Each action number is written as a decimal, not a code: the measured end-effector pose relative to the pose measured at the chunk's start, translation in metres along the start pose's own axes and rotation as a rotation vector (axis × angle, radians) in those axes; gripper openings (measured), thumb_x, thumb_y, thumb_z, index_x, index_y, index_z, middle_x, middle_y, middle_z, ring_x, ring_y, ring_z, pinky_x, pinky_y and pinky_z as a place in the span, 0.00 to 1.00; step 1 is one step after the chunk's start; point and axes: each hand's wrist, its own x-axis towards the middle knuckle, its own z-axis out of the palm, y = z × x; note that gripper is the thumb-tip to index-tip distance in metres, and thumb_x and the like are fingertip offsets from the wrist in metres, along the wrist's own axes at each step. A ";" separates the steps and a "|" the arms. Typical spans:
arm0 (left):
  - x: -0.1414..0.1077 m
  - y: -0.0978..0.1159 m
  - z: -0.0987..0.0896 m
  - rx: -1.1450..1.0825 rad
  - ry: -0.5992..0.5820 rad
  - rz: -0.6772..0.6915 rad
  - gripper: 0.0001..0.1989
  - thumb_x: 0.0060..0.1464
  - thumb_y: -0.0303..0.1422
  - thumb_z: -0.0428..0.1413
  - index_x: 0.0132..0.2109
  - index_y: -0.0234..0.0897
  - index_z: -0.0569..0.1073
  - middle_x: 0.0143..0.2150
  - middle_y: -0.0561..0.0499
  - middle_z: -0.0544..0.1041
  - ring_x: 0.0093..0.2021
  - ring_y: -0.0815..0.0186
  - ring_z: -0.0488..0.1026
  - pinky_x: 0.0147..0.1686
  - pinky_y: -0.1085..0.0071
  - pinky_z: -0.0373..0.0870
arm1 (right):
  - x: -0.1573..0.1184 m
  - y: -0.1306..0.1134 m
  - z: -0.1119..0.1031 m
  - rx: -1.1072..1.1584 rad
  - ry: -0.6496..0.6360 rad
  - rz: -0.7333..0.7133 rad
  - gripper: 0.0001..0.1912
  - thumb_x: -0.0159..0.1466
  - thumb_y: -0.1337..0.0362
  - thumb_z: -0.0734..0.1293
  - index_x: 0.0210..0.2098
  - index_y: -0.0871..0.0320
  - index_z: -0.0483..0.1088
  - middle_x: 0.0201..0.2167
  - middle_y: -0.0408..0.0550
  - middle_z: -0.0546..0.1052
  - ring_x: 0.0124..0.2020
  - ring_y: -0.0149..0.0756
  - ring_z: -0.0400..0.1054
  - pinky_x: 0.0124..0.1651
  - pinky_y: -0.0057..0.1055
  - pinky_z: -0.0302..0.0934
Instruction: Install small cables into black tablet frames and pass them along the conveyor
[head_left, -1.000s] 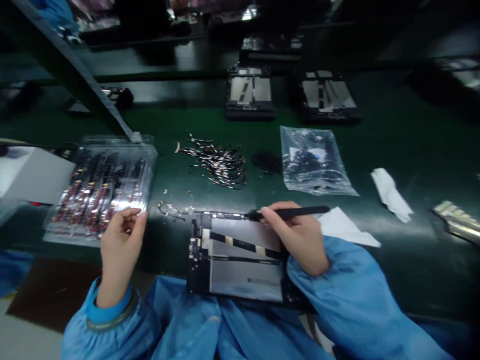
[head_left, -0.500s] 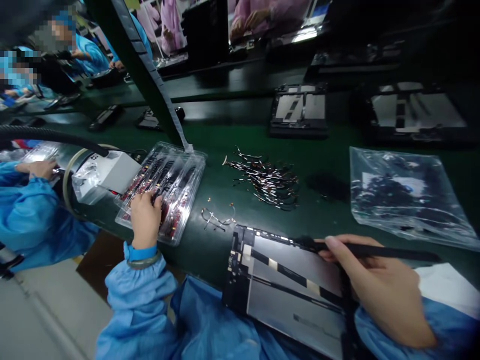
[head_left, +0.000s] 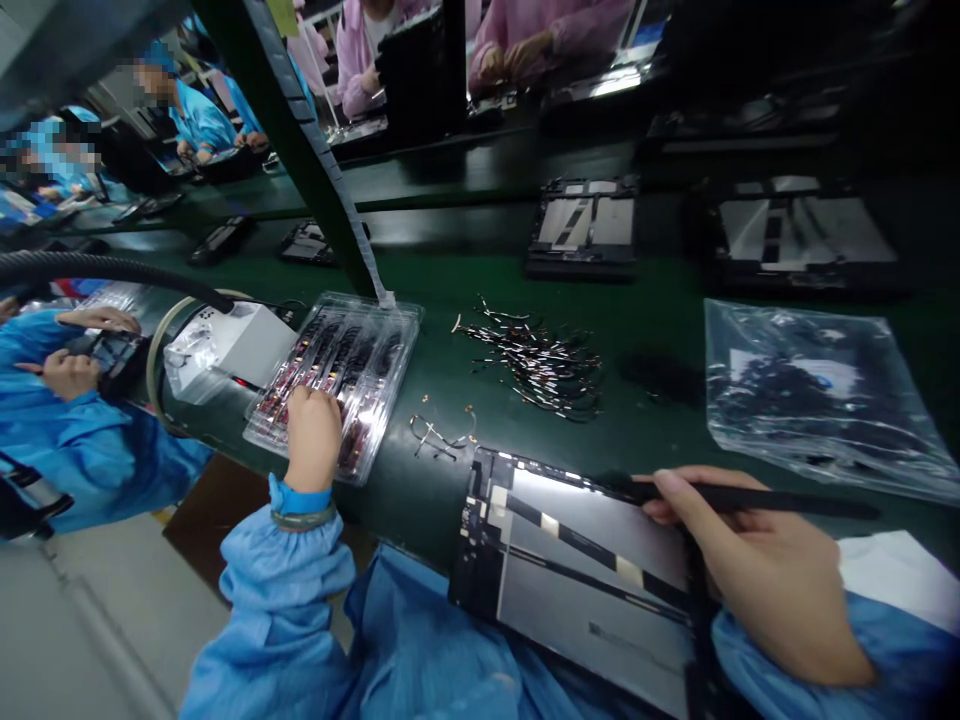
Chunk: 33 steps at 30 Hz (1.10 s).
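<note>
My left hand (head_left: 313, 432) reaches into a clear plastic tray (head_left: 401, 345), whose long slots hold small dark and reddish parts. Its fingers are curled in, and what they pinch, if anything, is hidden. My right hand (head_left: 765, 570) is closed around a slim black brush (head_left: 795, 502), its dark tip at the upper edge of an opened tablet (head_left: 592, 570). That tablet lies tilted at the table's front edge, showing silvery panels and dark ribbon strips. A few loose thin cables (head_left: 437, 437) lie between tray and tablet.
Behind them is a pile of short cables (head_left: 544, 365). A clear bag of dark parts (head_left: 817, 390) lies at right. Further opened tablets (head_left: 581, 230) stand along the back. A white box (head_left: 232, 345), a green post (head_left: 322, 150) and a co-worker's hands (head_left: 71, 372) are at left.
My left hand has shifted slightly across the tray, fingers curling further in. The view has moved a little. My right hand and the brush hold nearly the same place at the tablet.
</note>
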 end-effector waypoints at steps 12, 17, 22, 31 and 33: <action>0.010 0.004 -0.008 0.034 -0.082 -0.001 0.11 0.47 0.23 0.46 0.24 0.32 0.73 0.28 0.38 0.71 0.42 0.50 0.69 0.46 0.59 0.65 | -0.004 -0.004 -0.002 0.029 -0.005 0.001 0.17 0.40 0.48 0.70 0.24 0.53 0.70 0.16 0.48 0.74 0.23 0.45 0.72 0.32 0.40 0.68; 0.012 0.000 -0.017 -0.019 -0.079 -0.060 0.10 0.47 0.27 0.47 0.26 0.32 0.73 0.31 0.38 0.74 0.37 0.53 0.72 0.42 0.61 0.67 | -0.003 0.001 -0.003 0.026 0.018 -0.017 0.19 0.41 0.46 0.69 0.25 0.53 0.70 0.16 0.46 0.73 0.23 0.43 0.71 0.32 0.38 0.67; 0.013 -0.001 -0.023 -0.119 -0.051 -0.102 0.08 0.47 0.29 0.49 0.26 0.35 0.71 0.29 0.45 0.75 0.35 0.58 0.73 0.40 0.66 0.68 | -0.001 0.005 -0.002 0.009 0.037 -0.005 0.23 0.39 0.44 0.68 0.26 0.55 0.71 0.16 0.45 0.74 0.22 0.40 0.70 0.29 0.34 0.66; 0.014 0.003 -0.009 -0.224 0.079 -0.183 0.12 0.49 0.25 0.49 0.42 0.31 0.70 0.36 0.43 0.75 0.37 0.58 0.74 0.39 0.64 0.69 | -0.001 0.005 -0.001 0.039 0.030 -0.027 0.22 0.41 0.46 0.69 0.26 0.57 0.70 0.15 0.45 0.73 0.21 0.37 0.69 0.28 0.32 0.66; 0.012 0.005 -0.009 -0.240 0.098 -0.170 0.16 0.49 0.24 0.49 0.47 0.30 0.69 0.37 0.43 0.75 0.38 0.58 0.74 0.40 0.64 0.69 | -0.001 0.005 -0.002 0.047 0.028 -0.038 0.21 0.41 0.46 0.70 0.25 0.57 0.70 0.15 0.46 0.73 0.20 0.38 0.69 0.27 0.32 0.66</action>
